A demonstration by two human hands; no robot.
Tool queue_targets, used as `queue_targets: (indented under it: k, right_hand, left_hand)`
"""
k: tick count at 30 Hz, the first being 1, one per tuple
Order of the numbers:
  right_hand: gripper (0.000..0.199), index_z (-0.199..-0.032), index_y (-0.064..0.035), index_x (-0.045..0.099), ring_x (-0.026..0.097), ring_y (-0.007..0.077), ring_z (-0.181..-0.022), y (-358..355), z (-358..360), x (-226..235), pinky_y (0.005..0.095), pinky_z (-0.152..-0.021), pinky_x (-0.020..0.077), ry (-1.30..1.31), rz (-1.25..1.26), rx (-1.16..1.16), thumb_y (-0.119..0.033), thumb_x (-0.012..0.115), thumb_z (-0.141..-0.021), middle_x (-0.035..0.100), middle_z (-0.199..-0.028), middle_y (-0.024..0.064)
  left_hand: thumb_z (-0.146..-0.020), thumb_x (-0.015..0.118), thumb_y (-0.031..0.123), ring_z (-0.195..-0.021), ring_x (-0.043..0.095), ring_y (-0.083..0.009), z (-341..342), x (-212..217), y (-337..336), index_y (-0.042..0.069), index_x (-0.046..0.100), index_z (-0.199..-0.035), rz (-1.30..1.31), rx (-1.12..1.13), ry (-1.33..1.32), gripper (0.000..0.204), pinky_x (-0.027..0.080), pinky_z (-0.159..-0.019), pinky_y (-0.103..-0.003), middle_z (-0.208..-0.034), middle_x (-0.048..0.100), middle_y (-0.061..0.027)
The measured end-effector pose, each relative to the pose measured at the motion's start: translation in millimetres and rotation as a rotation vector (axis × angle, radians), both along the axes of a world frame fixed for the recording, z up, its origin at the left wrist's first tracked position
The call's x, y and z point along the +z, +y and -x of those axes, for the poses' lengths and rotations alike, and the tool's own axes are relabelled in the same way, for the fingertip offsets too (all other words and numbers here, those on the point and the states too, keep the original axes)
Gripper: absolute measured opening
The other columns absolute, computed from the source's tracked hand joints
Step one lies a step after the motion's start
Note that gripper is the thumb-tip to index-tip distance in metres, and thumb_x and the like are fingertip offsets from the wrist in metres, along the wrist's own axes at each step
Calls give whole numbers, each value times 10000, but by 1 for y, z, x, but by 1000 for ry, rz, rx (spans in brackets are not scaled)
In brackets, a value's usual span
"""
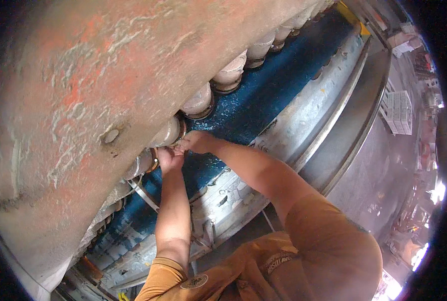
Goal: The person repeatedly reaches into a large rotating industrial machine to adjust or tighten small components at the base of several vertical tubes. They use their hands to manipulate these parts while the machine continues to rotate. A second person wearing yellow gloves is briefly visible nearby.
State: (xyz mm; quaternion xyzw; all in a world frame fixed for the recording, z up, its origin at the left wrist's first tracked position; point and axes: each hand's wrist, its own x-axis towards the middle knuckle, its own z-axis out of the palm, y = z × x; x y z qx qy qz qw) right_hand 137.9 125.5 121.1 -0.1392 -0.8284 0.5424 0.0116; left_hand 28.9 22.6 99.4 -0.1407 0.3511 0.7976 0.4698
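Observation:
My right hand (pixel 199 142) reaches in from the right with its fingers bent and pressed together. Just left of it is my left hand (pixel 170 159), its fingers curled upward, and the fingertips of both meet. What they grip is too small and hidden to make out. Close behind them a whitish, crusted cylinder (pixel 167 131) with a dark rim hangs in a row under a large housing (pixel 78 95), stained orange and brown. An orange-brown ring (pixel 155 159) circles the end of the neighbouring cylinder, beside my left hand.
Beneath the hands runs a wet blue belt (pixel 278 75), bordered by a worn, pale metal edge (pixel 303 110). More crusted cylinders (pixel 229 72) continue along the row. A thin metal bar (pixel 144 195) slants beside my left forearm. White crates (pixel 399 111) stand on the floor at right.

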Motion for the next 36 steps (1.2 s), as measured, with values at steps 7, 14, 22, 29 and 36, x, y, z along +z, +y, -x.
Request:
queue_targets:
  k: [7,14,22,29,36]
  right_hand:
    - [395,-799,-19,648,599,321,-763,12,9,13,377,-715,456,-47,29,72,-367,463,-836,625,-800,180]
    - [392,-792,-30,652,584,359,-822,7,14,-9,418,-766,448,-65,-95,2,-371,460,-821,614,-850,201]
    - [285,-910,-66,611,586,359,-794,-11,9,-42,421,-708,471,208,-549,0,-271,423,-848,611,-817,180]
    - [266,-1057,-70,514,574,343,-848,-124,42,-49,425,-703,475,-191,-212,-707,-204,384,-867,521,-1076,193]
    - [198,-960,-114,570,562,325,-861,-46,-4,-42,390,-701,463,52,-304,-199,-193,415,-865,573,-880,138]
  left_hand:
    - [-780,483,541,-594,510,-197,16,-21,-5,88,548,-1007,207,-4,-129,511,396,-452,-260,-900,585,-81]
    - [-822,437,507,-539,507,-189,13,-4,6,72,557,-981,349,-65,-135,478,399,-425,-258,-756,582,-82]
    - [-869,452,360,-608,546,-184,10,-26,-1,69,544,-981,18,-96,12,326,467,-472,-270,-835,589,-69]
    - [-870,416,382,-787,546,-284,50,-75,-35,58,456,-1132,197,-153,-123,419,524,-540,-368,-1049,518,-129]
    - [-861,419,448,-717,541,-300,17,-36,-11,45,451,-1138,48,-95,41,489,515,-527,-360,-968,540,-130]
